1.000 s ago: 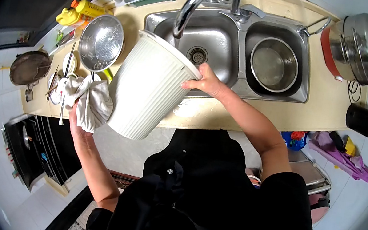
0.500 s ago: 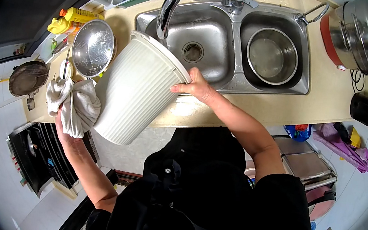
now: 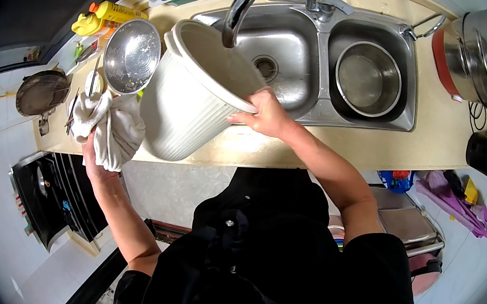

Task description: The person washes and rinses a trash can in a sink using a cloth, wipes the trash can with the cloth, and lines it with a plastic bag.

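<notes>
A tilted white ribbed plastic bin [image 3: 190, 106] hangs over the front edge of the counter, its mouth facing up toward me and the sink. My right hand [image 3: 269, 115] is closed on the right side of the bin's rim, with the thumb on the outside. Left of the bin, my left hand [image 3: 93, 160] is closed on a crumpled whitish cloth [image 3: 116, 130], which hides most of its fingers. Between cloth and bin there is a narrow gap. The tap [image 3: 239, 13] arches over the bin's mouth; no water shows from it.
The double sink [image 3: 292, 58] lies beyond the bin, with a steel pot [image 3: 367, 79] in its right basin. A metal colander [image 3: 132, 57] and yellow bottles [image 3: 110, 11] stand at left. A lidded steel cooker [image 3: 481, 58] sits at right.
The bin has tipped so that more of its inside shows, and its base has moved away from me. The cloth and left hand have shifted slightly. The view has moved a little.
</notes>
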`<state>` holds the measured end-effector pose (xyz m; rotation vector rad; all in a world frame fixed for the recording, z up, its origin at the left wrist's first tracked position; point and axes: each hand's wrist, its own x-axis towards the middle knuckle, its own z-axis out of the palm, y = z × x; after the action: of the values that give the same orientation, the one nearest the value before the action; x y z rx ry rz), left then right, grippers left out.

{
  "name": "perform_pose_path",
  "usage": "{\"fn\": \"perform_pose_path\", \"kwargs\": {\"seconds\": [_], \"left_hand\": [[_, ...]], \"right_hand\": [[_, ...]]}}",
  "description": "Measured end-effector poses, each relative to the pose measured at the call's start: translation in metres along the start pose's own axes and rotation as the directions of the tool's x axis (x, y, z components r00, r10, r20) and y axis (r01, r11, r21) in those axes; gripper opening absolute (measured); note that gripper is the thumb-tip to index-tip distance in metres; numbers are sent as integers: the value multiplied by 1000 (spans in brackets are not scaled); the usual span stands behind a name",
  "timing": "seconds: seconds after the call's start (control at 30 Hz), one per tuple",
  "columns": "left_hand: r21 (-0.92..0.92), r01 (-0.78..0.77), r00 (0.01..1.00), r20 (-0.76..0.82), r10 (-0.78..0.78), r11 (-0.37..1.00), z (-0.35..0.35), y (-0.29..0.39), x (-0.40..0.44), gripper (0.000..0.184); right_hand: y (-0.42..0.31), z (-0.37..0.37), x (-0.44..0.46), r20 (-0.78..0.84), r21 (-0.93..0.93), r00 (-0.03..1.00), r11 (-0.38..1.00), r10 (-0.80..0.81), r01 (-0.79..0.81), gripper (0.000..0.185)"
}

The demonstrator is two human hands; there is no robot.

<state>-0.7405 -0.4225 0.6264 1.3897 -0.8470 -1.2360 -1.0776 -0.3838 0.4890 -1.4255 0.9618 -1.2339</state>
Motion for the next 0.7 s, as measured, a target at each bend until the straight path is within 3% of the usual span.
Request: {"fn": "perform_pose_path", "kwargs": {"seconds": [0.03, 0.1, 0.13, 0.23, 0.3, 0.4, 0.57, 0.7], "left_hand": [[13, -12, 1000, 1, 12, 1000, 4, 1, -2, 41], [0, 6, 1000, -23, -6, 1000, 7, 2, -6, 41], [7, -4, 1000, -20, 4, 1000, 4, 1, -7, 41], [2, -24, 1000, -11, 24, 1000, 2, -4, -5, 43], [-26, -15, 1000, 3, 15, 1000, 2, -8, -5, 44], [-27, -1, 1000, -6, 0, 1000, 7, -14, -8, 44], [-14, 48, 999, -20, -48, 999, 25, -27, -9, 43], [-41, 116, 993, -9, -116, 992, 22, -48, -3, 46]], "right_hand": [[-7, -3, 1, 8, 5, 1000, 1000, -4, 4, 21], [-15, -11, -1, 141, -326, 990, 943, -19, 64, 16], [-15, -12, -3, 163, -410, 980, 896, -111, 170, 17], [-25, -17, -9, 237, -545, 947, 777, -218, 315, 10], [-28, -19, -14, 264, -579, 935, 737, -235, 349, 3], [-22, -20, -21, 325, -637, 917, 664, -231, 393, 11], [5, -24, -33, 470, -799, 879, 385, -82, 462, 5], [28, -32, -33, 510, -808, 860, 329, -25, 489, 4]]}}
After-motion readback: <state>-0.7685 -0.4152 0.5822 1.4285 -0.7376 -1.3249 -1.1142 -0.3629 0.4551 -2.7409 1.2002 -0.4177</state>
